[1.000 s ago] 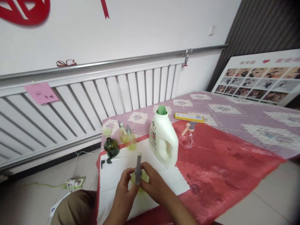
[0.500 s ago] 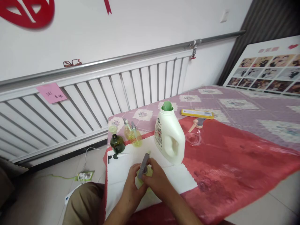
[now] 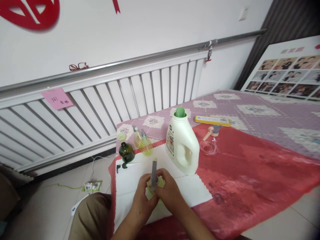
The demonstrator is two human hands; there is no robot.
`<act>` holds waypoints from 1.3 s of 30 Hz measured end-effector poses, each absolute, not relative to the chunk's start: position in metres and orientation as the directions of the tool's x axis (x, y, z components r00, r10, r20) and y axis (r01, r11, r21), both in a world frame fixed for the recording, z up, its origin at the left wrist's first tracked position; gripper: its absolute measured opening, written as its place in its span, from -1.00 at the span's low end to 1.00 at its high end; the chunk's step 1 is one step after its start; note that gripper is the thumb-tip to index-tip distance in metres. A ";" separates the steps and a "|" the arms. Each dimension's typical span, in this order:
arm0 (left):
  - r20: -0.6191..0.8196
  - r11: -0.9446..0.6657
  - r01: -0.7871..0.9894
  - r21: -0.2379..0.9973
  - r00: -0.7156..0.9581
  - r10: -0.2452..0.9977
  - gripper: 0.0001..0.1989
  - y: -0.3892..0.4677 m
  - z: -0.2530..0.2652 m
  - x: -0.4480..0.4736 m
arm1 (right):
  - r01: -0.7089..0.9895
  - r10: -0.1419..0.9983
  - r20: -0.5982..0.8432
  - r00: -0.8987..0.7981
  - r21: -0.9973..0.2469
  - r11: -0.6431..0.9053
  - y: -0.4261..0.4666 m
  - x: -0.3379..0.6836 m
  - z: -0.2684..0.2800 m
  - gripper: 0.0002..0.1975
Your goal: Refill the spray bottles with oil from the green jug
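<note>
Cradling a small see-through yellow-green bottle (image 3: 161, 183) topped by a long grey pump head (image 3: 154, 173), the left hand (image 3: 142, 197) and the right hand (image 3: 170, 190) show together in the head view, low and near the middle. Both have their fingers curled in close around the bottle, one on each side; which fingers press the pump head and which the bottle cannot be told. The bottle is above a white cloth (image 3: 128, 191) with a jagged edge; whether its base touches the cloth is hidden.

Beyond the hands, a large cream-white plastic jug (image 3: 185, 143) with a moulded handle stands upright, a green piece (image 3: 180, 112) in its mouth. Left of it are two yellow-tinted clear bottles with grey heads (image 3: 147, 148), close together, and a round dark-green bottle (image 3: 126, 153). Just in front of that one lies a black pump top with a thin tube (image 3: 122, 166). To the right of the jug, a clear pinkish bottle with a grey-and-peach pump (image 3: 208, 146) sits on a glossy red sheet (image 3: 250, 166), near a flat yellow-edged box (image 3: 212, 121).
</note>
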State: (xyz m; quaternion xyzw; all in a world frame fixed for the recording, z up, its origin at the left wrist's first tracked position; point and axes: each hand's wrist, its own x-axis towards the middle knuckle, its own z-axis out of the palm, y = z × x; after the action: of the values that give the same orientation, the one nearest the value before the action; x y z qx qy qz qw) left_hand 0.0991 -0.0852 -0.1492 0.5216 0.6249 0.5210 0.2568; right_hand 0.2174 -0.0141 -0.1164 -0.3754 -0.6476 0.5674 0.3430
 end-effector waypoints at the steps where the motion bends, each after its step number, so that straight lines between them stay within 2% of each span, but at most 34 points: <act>1: 0.216 -0.080 0.387 0.919 -0.322 0.922 -0.45 -0.085 -0.150 0.099 | 0.111 0.895 0.002 -0.446 -0.992 0.058 -0.016 0.215 -0.119 -0.79; 5: 0.212 -0.072 0.392 0.917 -0.327 0.921 -0.44 -0.086 -0.152 0.099 | 0.115 0.891 -0.037 -0.452 -0.993 0.017 -0.018 0.213 -0.122 -0.70; 8: 0.213 -0.072 0.386 0.920 -0.335 0.918 -0.47 -0.085 -0.153 0.099 | 0.012 0.820 0.053 -0.570 -0.997 0.072 -0.014 0.220 -0.118 -0.57; 11: 0.212 -0.066 0.388 0.919 -0.345 0.914 -0.48 -0.084 -0.152 0.100 | -0.047 0.771 0.140 -0.621 -0.989 0.141 -0.012 0.226 -0.115 -0.69; 14: 0.215 -0.071 0.387 0.919 -0.344 0.914 -0.48 -0.085 -0.150 0.100 | 0.016 0.830 0.081 -0.551 -0.994 0.108 -0.013 0.223 -0.116 -0.79; 18: 0.202 -0.065 0.383 0.921 -0.328 0.923 -0.45 -0.086 -0.151 0.100 | 0.091 0.891 0.012 -0.454 -0.994 0.060 -0.018 0.214 -0.119 -0.76; 21: 0.200 -0.061 0.382 0.922 -0.334 0.921 -0.44 -0.086 -0.152 0.099 | 0.110 0.888 -0.023 -0.459 -0.993 0.031 -0.018 0.213 -0.116 -0.73; 26: 0.235 -0.091 0.399 0.913 -0.330 0.914 -0.48 -0.088 -0.155 0.099 | 0.063 0.823 -0.013 -0.568 -0.998 0.027 -0.013 0.223 -0.115 -0.54; 33: 0.210 -0.085 0.379 0.922 -0.302 0.930 -0.36 -0.099 -0.187 0.096 | 0.232 0.849 -0.098 -0.520 -0.972 0.030 -0.022 0.223 -0.131 -0.05; 36: 0.205 -0.084 0.370 0.925 -0.300 0.932 -0.28 -0.103 -0.201 0.089 | 0.254 0.847 -0.083 -0.524 -0.965 0.062 -0.025 0.222 -0.134 -0.02; 39: 0.140 -0.046 0.355 0.934 -0.245 0.959 -0.24 -0.108 -0.205 0.081 | 0.258 0.847 -0.063 -0.527 -0.962 0.089 -0.026 0.224 -0.136 -0.11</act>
State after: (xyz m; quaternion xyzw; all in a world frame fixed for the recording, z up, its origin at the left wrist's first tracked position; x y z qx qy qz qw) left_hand 0.0806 -0.1079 -0.2049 0.5314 0.6182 0.4903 0.3084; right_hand 0.2240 -0.0257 -0.1362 -0.4028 -0.6860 0.5414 0.2721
